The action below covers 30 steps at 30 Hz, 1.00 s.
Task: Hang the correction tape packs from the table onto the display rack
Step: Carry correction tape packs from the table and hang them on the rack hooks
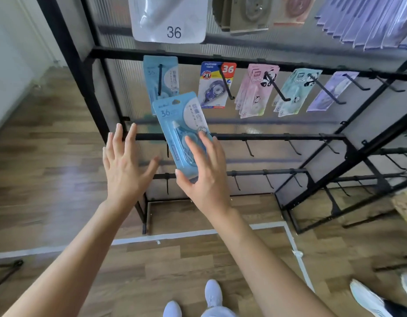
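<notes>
Centrally, a right hand (pixel 204 177) holds a blue pack (pixel 178 117) of correction tape in the air before a black rack (pixel 152 54). Its fingers lie across the pack's lower front and its thumb hooks the bottom left corner, so it grasps the pack. The pack tilts with its top leaning left, and that top overlaps the bottom of a matching hung pack (pixel 169 74) on the leftmost hook (pixel 160 80) of the row above. The left hand (pixel 123 165) is just left of the held pack, fingers spread and straight, grasping nothing; its thumb is near the pack's edge, and whether they touch cannot be told. Along the same row to the right hang a purple pack (pixel 215 88), pink packs (pixel 252 97), green packs (pixel 293 97) and a lilac pack (pixel 328 94). Below is a wood floor (pixel 49 179).
</notes>
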Each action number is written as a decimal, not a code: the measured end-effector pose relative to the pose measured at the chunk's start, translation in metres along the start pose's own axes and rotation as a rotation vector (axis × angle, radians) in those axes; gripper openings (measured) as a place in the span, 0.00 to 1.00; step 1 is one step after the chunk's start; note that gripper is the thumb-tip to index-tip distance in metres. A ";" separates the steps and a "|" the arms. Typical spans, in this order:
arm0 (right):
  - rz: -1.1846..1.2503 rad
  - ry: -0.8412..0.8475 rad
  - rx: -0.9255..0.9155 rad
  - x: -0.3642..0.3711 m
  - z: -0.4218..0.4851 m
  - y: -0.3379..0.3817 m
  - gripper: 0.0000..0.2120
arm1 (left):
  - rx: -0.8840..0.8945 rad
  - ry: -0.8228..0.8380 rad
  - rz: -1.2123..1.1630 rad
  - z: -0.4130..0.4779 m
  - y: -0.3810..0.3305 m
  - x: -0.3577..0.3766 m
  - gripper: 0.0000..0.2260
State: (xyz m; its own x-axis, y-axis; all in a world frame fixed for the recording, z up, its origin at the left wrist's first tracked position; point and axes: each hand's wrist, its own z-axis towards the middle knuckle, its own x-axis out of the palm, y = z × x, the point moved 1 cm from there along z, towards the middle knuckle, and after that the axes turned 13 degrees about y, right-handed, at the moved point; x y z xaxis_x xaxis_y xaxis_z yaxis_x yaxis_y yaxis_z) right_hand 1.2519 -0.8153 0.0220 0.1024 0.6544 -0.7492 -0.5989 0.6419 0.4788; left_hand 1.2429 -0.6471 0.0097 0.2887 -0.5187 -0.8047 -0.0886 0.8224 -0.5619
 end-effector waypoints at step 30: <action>-0.142 0.256 0.172 0.105 0.167 -0.048 0.37 | -0.036 0.085 0.041 0.039 0.043 0.000 0.35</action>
State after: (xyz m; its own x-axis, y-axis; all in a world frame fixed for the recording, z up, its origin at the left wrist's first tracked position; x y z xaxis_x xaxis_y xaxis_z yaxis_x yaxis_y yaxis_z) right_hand 1.4243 -0.7110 -0.0031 -0.0405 0.4462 -0.8940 -0.4479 0.7917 0.4154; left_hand 1.2766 -0.6026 -0.0071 0.2025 -0.5040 -0.8396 -0.1332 0.8353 -0.5335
